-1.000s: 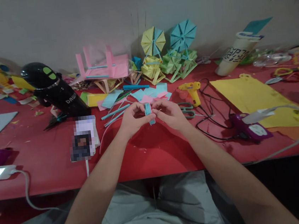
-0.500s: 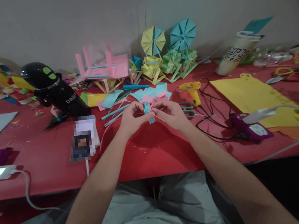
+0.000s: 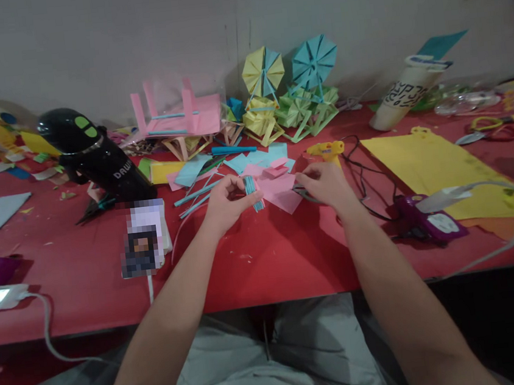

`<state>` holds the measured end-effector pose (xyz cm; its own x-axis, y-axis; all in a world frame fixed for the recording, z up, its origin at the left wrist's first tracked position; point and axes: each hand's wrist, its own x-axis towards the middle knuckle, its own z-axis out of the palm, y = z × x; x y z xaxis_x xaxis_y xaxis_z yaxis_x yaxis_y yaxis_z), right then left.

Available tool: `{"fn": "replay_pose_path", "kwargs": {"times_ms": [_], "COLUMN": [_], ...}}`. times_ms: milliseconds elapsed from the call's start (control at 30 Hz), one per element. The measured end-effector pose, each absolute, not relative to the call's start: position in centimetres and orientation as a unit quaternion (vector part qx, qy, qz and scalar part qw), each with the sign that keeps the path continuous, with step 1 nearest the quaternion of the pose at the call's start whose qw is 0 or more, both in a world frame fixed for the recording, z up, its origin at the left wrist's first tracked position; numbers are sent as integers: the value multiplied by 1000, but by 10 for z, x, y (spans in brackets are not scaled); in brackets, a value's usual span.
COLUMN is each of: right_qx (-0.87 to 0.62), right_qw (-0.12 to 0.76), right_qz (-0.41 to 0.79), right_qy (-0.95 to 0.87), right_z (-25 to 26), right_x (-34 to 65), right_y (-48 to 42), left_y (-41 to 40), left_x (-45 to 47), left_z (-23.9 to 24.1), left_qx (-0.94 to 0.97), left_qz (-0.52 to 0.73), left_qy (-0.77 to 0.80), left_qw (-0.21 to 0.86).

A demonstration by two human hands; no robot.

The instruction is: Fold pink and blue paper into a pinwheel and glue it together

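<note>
A small coil of blue and pink paper strips (image 3: 251,192) is pinched upright between the thumb and fingers of my left hand (image 3: 227,205). Over to the right, my right hand (image 3: 327,184) has its thumb and fingertips close together, apart from the coil. What they hold, if anything, is too small to make out. Grey-green scissors (image 3: 305,193) lie by these fingertips, partly covered by the hand. Between both hands is a sheet of pink paper (image 3: 281,195).
Behind my right hand lies a yellow glue gun (image 3: 326,149), its black cord leading to a purple power strip (image 3: 430,223). Blue paper tubes (image 3: 197,194) lie left. Folded paper models (image 3: 267,118) line the wall, near a black bottle (image 3: 97,154). Yellow sheets (image 3: 443,176) lie right.
My right hand has left the coil and moved right, over the scissors and in front of the glue gun. The pink sheet is more exposed. My left hand still holds the coil.
</note>
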<state>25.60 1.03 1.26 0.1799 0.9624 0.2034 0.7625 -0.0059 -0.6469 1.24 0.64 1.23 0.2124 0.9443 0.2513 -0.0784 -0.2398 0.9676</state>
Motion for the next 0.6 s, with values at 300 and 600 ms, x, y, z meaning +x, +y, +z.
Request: {"fn": "replay_pose_path", "kwargs": {"times_ms": [300,600], "right_qx": [-821,-826], "right_qw": [217,296], "right_qz": [116,50], "right_qy": [-515,-477], "right_z": [19,2], "right_x": [300,313], "right_y": [11,20], "left_y": [7,7], "left_x": [12,12], "left_z": [11,10], "left_qx": [597,600], "left_qz": [512,511], "left_qy": [371,374], "left_qw": [495,488]}}
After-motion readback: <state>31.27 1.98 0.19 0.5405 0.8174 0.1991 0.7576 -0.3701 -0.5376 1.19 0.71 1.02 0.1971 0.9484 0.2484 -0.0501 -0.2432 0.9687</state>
